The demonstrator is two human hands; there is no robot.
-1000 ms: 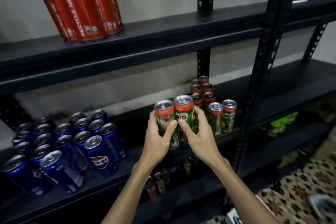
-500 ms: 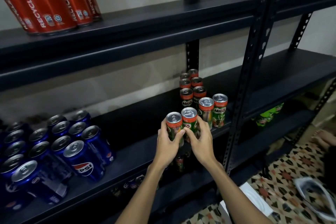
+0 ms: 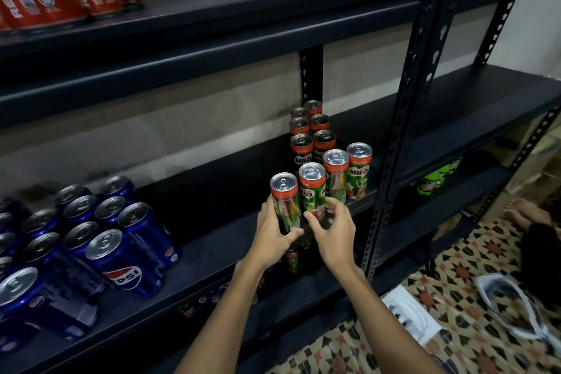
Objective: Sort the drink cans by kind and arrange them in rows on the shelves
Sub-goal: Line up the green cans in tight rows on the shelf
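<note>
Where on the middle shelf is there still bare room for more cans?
Bare shelf lies between the Pepsi cans and the Milo cans. More lies right of the upright post. It is crowded at the post's left, where both hands hold two Milo cans.

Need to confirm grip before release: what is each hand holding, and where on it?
Left hand grips one Milo can around its lower body; right hand grips another Milo can likewise.

Only one view, worn on the head. Looked forward and down, from close range, onto the middle shelf [image 3: 212, 255] of a dark metal rack. Stood slightly to the right of the Pepsi cans [image 3: 121, 258], with both forearms reaching in from the bottom edge. Caught patterned floor [image 3: 455, 282] at lower right.
</note>
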